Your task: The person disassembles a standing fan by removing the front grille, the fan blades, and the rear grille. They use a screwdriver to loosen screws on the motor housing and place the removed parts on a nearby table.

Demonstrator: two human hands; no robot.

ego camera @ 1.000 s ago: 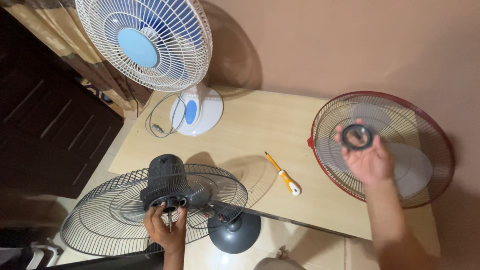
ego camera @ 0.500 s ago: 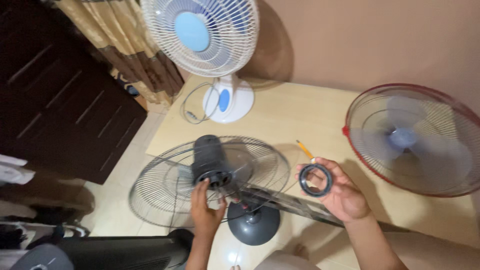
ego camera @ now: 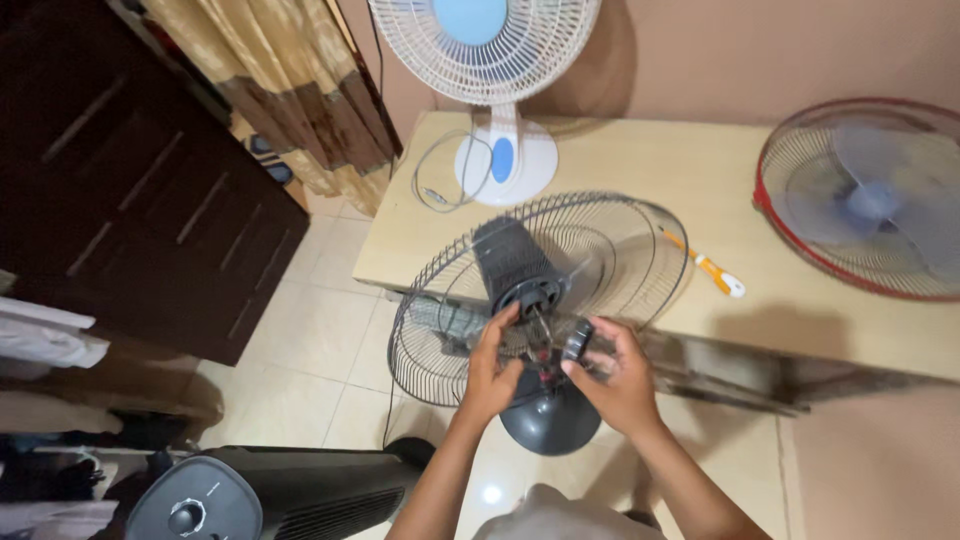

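Right fingers (ego camera: 585, 368) pinched on black ring (ego camera: 578, 340).

You're looking down into a warm-lit room corner, walls painted plain tan-pink.

Ahead of you the pale wooden surface (ego camera: 600, 160) stands against the wall (ego camera: 760, 50). On your left a dark brown cabinet (ego camera: 130, 190) faces striped gold-and-brown curtains (ego camera: 290, 90). Glossy cream floor tiles (ego camera: 310, 350) run beneath, catching a small glare near your feet. A black tower heater (ego camera: 250, 495) sits at bottom left.
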